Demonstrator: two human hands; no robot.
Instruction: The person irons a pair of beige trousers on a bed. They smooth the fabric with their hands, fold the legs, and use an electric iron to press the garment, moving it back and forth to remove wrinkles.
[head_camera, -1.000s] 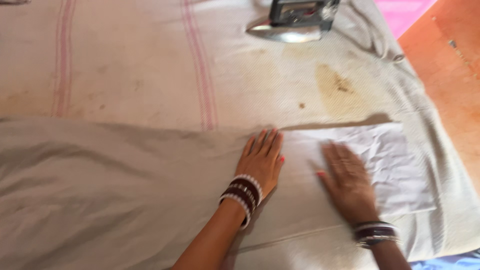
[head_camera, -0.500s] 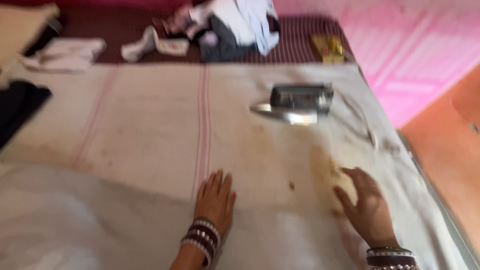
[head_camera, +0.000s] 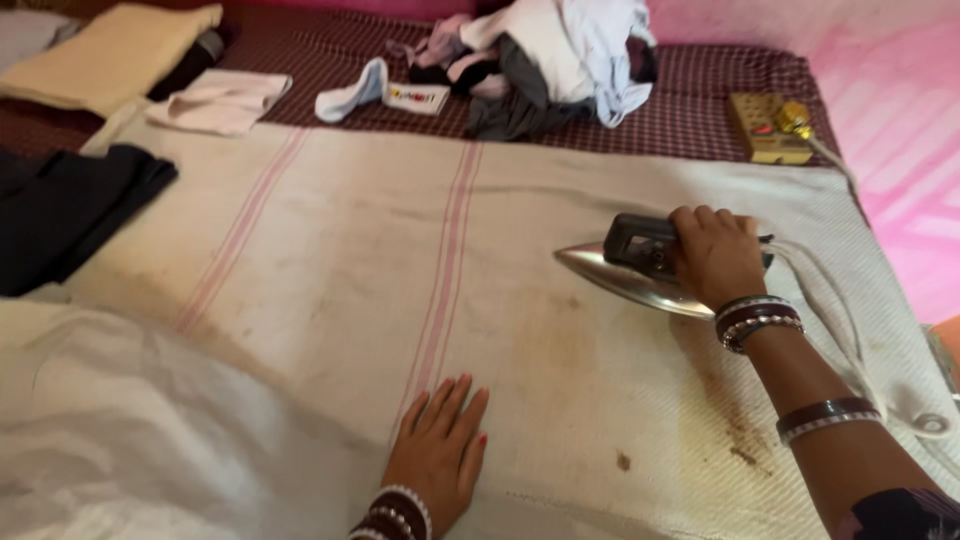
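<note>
My right hand (head_camera: 715, 252) is closed around the dark handle of a metal clothes iron (head_camera: 625, 272), which rests on the stained cream ironing blanket (head_camera: 340, 260) with pink stripes. My left hand (head_camera: 437, 452) lies flat, fingers apart, at the edge of a pale grey-white garment (head_camera: 140, 430) spread over the near left of the blanket. Both wrists wear bangles. The iron's white cord (head_camera: 850, 330) trails off to the right.
A heap of mixed clothes (head_camera: 545, 60) lies at the back on a maroon checked cloth. Folded cream fabric (head_camera: 115, 45), a white folded piece (head_camera: 220, 100) and a dark garment (head_camera: 60, 205) sit at the left. A yellow switch box (head_camera: 770, 125) stands at the back right.
My right hand left the garment, reached up and right, and took hold of the iron. My view tilted up, showing the far clothes. My left hand stayed flat on the garment.
</note>
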